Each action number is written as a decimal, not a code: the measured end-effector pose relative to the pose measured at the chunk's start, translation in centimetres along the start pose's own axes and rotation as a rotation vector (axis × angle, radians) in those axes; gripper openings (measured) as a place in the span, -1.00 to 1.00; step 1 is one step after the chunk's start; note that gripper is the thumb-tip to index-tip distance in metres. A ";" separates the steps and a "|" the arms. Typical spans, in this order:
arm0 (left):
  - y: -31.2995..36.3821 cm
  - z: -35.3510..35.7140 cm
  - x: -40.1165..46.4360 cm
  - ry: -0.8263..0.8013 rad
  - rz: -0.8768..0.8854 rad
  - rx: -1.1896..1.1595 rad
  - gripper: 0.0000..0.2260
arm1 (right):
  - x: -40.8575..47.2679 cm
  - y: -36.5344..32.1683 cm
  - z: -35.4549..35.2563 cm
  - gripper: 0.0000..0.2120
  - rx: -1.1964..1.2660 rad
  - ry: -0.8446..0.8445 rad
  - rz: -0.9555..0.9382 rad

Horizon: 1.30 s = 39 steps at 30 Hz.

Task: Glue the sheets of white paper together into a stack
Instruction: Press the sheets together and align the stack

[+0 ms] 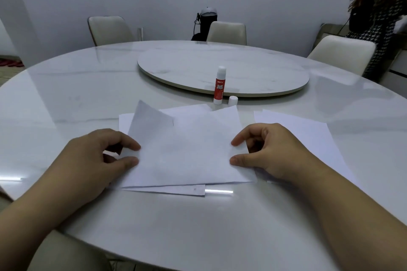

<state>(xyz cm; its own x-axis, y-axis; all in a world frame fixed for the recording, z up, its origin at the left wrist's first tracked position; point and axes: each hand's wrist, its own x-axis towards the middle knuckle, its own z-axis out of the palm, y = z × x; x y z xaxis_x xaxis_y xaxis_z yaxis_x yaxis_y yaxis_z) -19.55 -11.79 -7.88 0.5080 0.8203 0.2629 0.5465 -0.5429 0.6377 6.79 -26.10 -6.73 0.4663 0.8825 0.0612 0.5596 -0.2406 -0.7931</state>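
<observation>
A white sheet of paper (187, 152) lies askew on top of other white sheets (191, 114) on the table in front of me. My left hand (92, 160) pinches its left edge between thumb and forefinger. At the right edge, my right hand (271, 149) pinches it the same way. One far corner of the top sheet stands up slightly. A second pile of white sheets (308, 134) lies to the right, partly under my right wrist. Beyond the papers a red and white glue stick (219, 86) stands upright and uncapped, its white cap (232, 101) beside it.
The round white marble table (66, 86) carries a raised turntable (224, 68) at its centre. Several pale chairs (226, 32) stand around the far side. A person in a patterned garment (378, 28) stands at the far right. A dark object (206, 24) sits behind the middle chair.
</observation>
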 end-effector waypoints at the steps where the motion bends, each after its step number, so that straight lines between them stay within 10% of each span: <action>1: 0.4 0.0 -0.1 -0.020 0.024 0.070 -0.82 | -0.1 -0.1 0.1 -0.72 -0.028 0.023 0.000; 8: 4.6 1.3 1.5 0.092 0.084 0.304 -0.67 | 0.0 -2.4 1.3 -0.69 -0.204 0.274 -0.233; 17: 4.5 7.2 3.5 -0.287 0.125 0.462 -0.51 | 3.3 -2.5 7.1 -0.47 -0.650 -0.155 -0.131; 39: 1.3 4.6 3.5 -0.192 -0.058 0.431 -0.05 | 2.3 -1.8 6.1 -0.23 -0.644 0.057 0.055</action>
<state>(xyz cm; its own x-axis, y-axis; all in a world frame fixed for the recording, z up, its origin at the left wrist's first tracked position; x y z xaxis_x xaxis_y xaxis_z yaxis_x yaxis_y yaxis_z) -14.05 -10.48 -9.46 0.5603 0.8252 0.0717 0.7833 -0.5560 0.2780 2.70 -21.20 -8.89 0.5317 0.8435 0.0769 0.8244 -0.4946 -0.2753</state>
